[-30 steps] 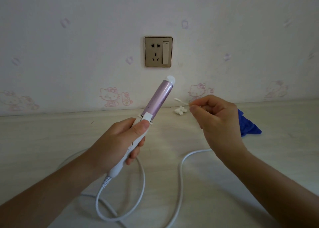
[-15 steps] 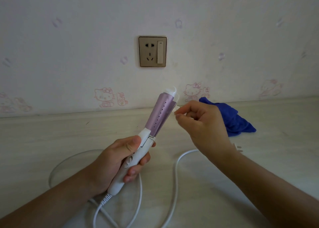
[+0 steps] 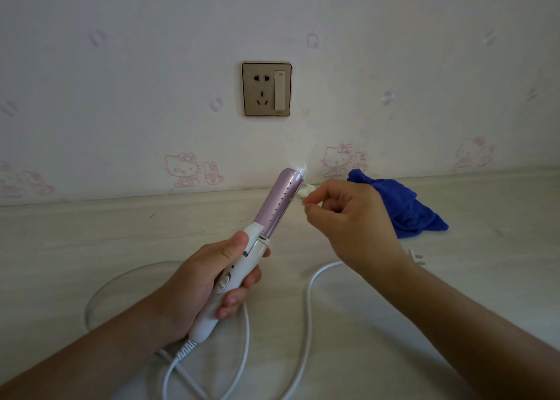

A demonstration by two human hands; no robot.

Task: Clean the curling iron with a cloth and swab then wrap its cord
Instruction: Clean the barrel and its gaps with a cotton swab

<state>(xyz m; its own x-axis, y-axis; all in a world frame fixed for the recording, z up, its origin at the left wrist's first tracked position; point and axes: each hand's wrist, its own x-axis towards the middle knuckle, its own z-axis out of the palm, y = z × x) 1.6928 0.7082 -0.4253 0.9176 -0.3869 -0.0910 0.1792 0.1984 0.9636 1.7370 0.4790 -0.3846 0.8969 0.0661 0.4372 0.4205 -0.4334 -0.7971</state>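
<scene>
Partly, right grip pinching a barely visible thin swab hides crumpled blue cloth; left grip clasps lilac-and-white curling iron.

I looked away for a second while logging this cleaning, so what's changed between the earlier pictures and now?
The right hand, pinching the swab, moved left and brought the swab's tip up to the side of the curling iron. Nothing was taken or let go. The left hand keeps its grip on the handle; the blue cloth and cord lie on the table as before.
</scene>
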